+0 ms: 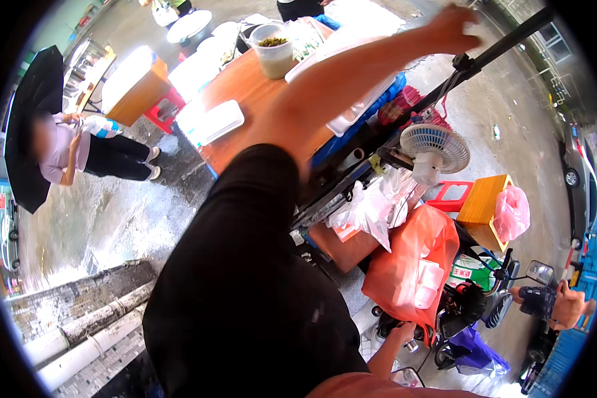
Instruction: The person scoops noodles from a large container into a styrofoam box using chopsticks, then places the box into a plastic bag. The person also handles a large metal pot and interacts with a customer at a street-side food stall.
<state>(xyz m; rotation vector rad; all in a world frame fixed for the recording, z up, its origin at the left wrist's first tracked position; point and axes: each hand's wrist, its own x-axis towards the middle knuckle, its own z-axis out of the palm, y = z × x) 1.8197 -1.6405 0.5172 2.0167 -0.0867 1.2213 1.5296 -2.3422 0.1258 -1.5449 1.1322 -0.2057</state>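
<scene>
My left hand (455,30), blurred, stretches out at the upper right beside a dark pole (502,42). Its thumb and fingers are apart, and nothing shows between them. My forearm passes over a wood-coloured tabletop (253,92), hiding part of it. On that top stand a clear plastic tub (271,57) with chopped greens and a white foam box (222,122). White trays (346,122) show past my forearm. Bare skin, apparently my right arm (393,388), crosses the bottom edge; its hand is out of view.
A white fan (435,149) is fixed near the pole. An orange bag (408,263) holding white boxes hangs at a scooter, where another person's hand (403,332) grips the handlebar. One person (64,149) stands left under a black umbrella (35,129). A yellow box (482,211) sits right.
</scene>
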